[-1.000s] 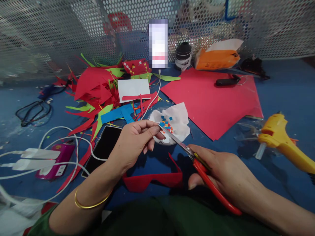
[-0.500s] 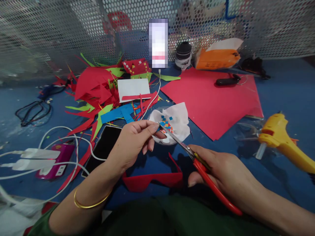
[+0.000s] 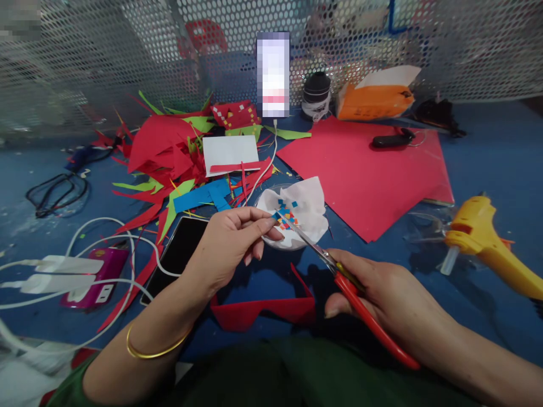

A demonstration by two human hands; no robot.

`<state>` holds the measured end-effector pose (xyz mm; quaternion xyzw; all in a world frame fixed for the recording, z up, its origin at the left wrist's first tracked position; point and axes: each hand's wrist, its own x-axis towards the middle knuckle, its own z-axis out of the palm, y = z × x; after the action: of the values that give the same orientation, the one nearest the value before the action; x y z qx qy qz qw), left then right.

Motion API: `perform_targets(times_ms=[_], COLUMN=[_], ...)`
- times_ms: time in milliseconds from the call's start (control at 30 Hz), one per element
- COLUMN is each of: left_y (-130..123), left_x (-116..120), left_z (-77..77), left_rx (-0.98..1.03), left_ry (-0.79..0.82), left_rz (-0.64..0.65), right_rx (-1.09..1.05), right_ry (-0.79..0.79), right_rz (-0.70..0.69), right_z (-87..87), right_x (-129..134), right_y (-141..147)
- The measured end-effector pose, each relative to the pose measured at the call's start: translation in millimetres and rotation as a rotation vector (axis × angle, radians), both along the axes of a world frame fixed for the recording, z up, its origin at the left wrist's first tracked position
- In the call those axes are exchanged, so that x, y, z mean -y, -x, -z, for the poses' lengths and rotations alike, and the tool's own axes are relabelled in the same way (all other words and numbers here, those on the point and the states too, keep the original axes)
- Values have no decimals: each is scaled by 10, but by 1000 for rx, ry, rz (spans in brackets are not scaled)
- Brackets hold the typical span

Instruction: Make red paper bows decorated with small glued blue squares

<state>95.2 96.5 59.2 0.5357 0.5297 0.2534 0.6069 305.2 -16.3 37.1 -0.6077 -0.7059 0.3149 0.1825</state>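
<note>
Between thumb and forefinger my left hand (image 3: 241, 237) pinches a small blue paper piece (image 3: 275, 216), mostly covered by the fingertips. My right hand (image 3: 377, 288) is wrapped round the red handles of a pair of scissors (image 3: 311, 246); the blade tips meet the blue paper. Beneath the tips lies a white tissue (image 3: 311, 198) on a round dish, holding several small blue, red and orange paper squares (image 3: 289, 223). A folded red paper frame shaped like glasses (image 3: 263, 314) sits on the table just below my hands.
Red and green paper scraps (image 3: 165, 147) and blue strips (image 3: 203, 195) heap at left, near a dark phone (image 3: 182, 249) and white cables. Red sheets (image 3: 365, 169) lie at right beside a yellow glue gun (image 3: 487, 237). A lit phone (image 3: 272, 73) leans on the mesh behind.
The scissors have shifted very slightly at the blue paper, and more blue now shows beyond my left fingertips. Everything else looks the same.
</note>
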Motion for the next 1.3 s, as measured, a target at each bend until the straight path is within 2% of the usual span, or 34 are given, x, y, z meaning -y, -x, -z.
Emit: perform_targets(times_ms=[367,533,733,967,1300], left_y=[18,17,25,-6,1], left_x=[-8,-16,-27,-17,-6], left_z=[2,15,49,46,59], left_rx=[-2,0,55,82,144], left_ry=[9,17,5,13,8], left_rz=[9,-30,-59,-105,-74], right_rx=[-39,-33,-2,114,170], right_ry=[67,77,2,-50,-215], right_rz=[15,35,62,7,-58], right_z=[-19,-11,-35,-51,20], right_x=[1,2,-9,7,15], right_y=[0,-5,-9,5,-10])
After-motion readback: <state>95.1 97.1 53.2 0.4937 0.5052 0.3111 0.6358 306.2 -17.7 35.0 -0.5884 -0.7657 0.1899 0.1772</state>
